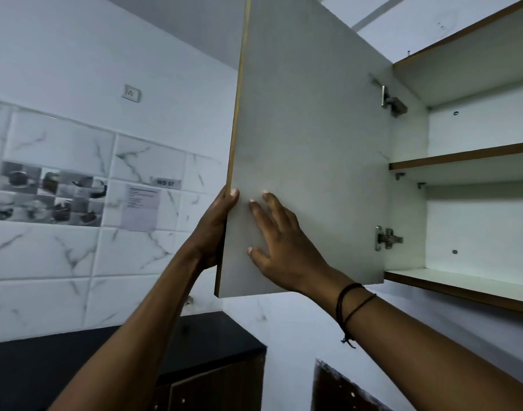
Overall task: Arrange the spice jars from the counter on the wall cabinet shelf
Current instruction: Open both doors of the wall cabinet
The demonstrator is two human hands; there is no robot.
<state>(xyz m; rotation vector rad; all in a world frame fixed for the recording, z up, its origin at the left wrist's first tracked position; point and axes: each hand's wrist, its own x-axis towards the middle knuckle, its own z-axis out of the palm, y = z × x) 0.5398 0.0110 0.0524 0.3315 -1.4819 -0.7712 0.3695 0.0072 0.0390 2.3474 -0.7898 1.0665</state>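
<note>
The wall cabinet door [310,120] stands swung open toward me, its pale inner face showing. My left hand [215,229] grips the door's free edge, thumb on the inner face and fingers hidden behind it. My right hand [279,244] lies flat on the inner face near the bottom, fingers spread. To the right the open cabinet shows a lower shelf [461,287] and a middle shelf [467,160], both bare. No spice jars are in view.
A black counter [76,360] with dark wood doors below runs along the tiled left wall. Two metal hinges [387,238] join door and cabinet. A paper notice [140,207] and a wall socket [131,93] are on the left wall.
</note>
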